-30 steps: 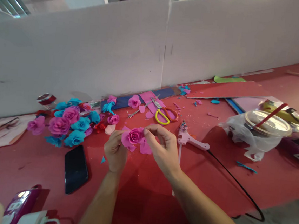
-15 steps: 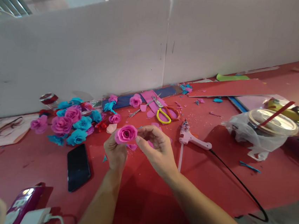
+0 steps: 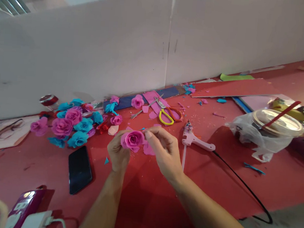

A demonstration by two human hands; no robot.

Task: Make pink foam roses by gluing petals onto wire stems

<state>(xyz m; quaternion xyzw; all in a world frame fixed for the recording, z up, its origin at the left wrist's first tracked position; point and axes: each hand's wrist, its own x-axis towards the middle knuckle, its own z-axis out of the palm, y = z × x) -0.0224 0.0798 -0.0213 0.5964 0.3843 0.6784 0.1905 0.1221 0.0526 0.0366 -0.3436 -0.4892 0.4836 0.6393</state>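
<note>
A pink paper rose [image 3: 132, 139] with a dark spiral centre faces up, and my left hand [image 3: 117, 156] grips it from behind and below. My right hand [image 3: 167, 154] pinches the rose's right outer petal edge between thumb and fingertips. Loose pink petals [image 3: 149, 149] lie on the table just behind and below the fingers. Right of my right hand rests a white hot glue gun [image 3: 198, 142] with a glue stick out of its back. Scissors [image 3: 166, 117] with yellow and orange handles lie beyond the hands on pink paper [image 3: 150, 99].
Pink and blue paper flowers [image 3: 72, 122] are bunched at the left. A black phone [image 3: 80, 170] lies before them. Purple power strips, a white charger [image 3: 38, 221] and glasses [image 3: 7, 130] are further left. A lidded bowl [image 3: 277, 122] in a plastic bag stands right. The glue gun's black cable [image 3: 242, 183] trails off the edge.
The rose has shifted slightly right and turned a little in my left hand. My right thumb and fingers have moved right with its edge.
</note>
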